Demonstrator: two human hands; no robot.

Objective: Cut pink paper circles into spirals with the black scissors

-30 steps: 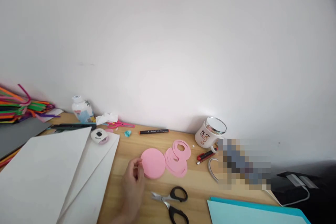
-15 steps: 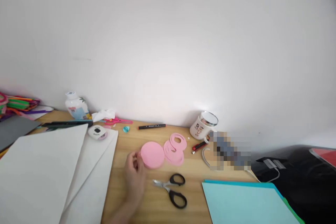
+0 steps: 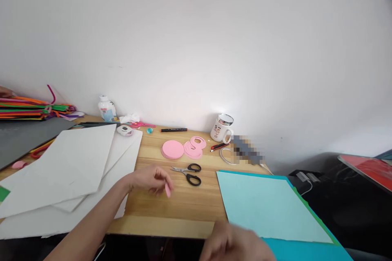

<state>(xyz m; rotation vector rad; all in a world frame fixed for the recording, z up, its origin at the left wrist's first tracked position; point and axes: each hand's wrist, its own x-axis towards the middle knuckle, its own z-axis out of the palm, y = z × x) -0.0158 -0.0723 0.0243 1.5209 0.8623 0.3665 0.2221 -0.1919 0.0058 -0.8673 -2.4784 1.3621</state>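
My left hand [image 3: 153, 179] hovers over the wooden desk with fingers bent, pinching a small piece of pink paper [image 3: 168, 189] seen nearly edge-on. Beyond it lies a stack of pink paper circles [image 3: 172, 149], with pink paper rings [image 3: 193, 153] touching its right side. Black-handled scissors [image 3: 192, 180] rest slightly open, just right of my left hand. My right hand [image 3: 237, 244] is at the bottom edge, beside the light blue paper sheets [image 3: 272, 206]. Motion blurs its fingers, and I cannot make out whether it holds anything.
White sheets [image 3: 79, 163] cover the desk's left side, with a correction-tape-like white dispenser [image 3: 125, 131] on them. Along the wall stand a white bottle [image 3: 108, 109] and a mug [image 3: 221, 130], with a black marker [image 3: 174, 130] between. Bundled pipe cleaners [image 3: 36, 108] lie far left.
My left hand has drawn back from the stack of circles toward the desk's near edge, now with a pink piece in its fingers. My right hand has come into view. The camera's view has shifted.
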